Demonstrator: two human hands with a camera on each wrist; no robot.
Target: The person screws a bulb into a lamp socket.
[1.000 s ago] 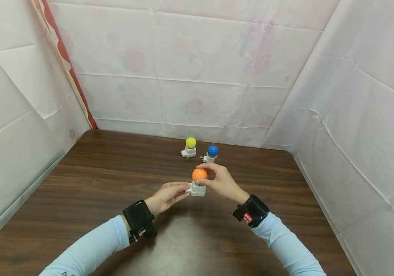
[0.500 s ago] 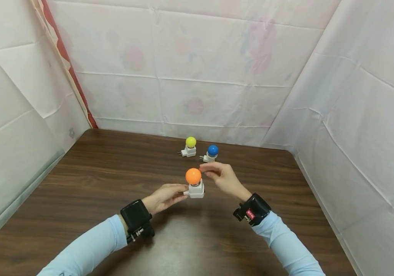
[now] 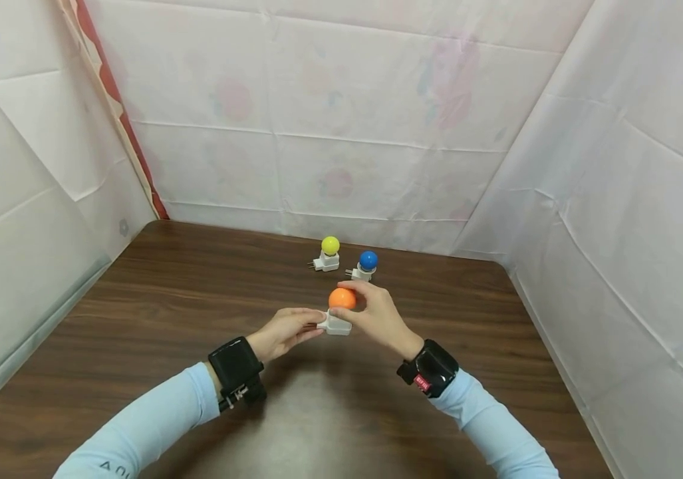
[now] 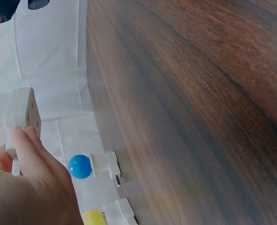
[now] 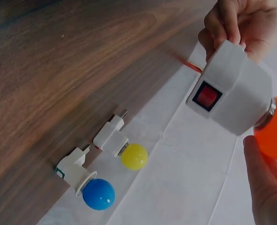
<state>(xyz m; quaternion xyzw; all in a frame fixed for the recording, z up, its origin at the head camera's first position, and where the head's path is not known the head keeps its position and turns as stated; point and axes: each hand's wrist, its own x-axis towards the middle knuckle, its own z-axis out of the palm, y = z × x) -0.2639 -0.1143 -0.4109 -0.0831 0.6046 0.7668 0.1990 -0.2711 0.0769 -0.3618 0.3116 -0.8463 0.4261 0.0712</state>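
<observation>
My left hand (image 3: 284, 332) pinches the plug end of a white plug-in lamp socket (image 3: 338, 325), holding it upright above the table. Screwed into its top is a round orange bulb (image 3: 341, 298). Thumb and fingers of my right hand (image 3: 377, 315) curl around that bulb from the right. The right wrist view shows a red rocker switch (image 5: 207, 96) on the socket's face and a metal collar (image 5: 266, 114) between socket and bulb. In the left wrist view, fingers cover part of the socket (image 4: 11, 115), and the orange bulb is mostly cut off.
Farther back on the dark wooden table (image 3: 197, 279) stand two similar white sockets, one with a yellow bulb (image 3: 330, 245), the other with a blue bulb (image 3: 368, 260). Their plug pins point left. White patterned sheets (image 3: 341, 120) enclose the back and sides.
Half a second ago the right fingers were off the orange bulb, just to its right; now they are around it again, as at one second ago. The lamp has shifted slightly.
</observation>
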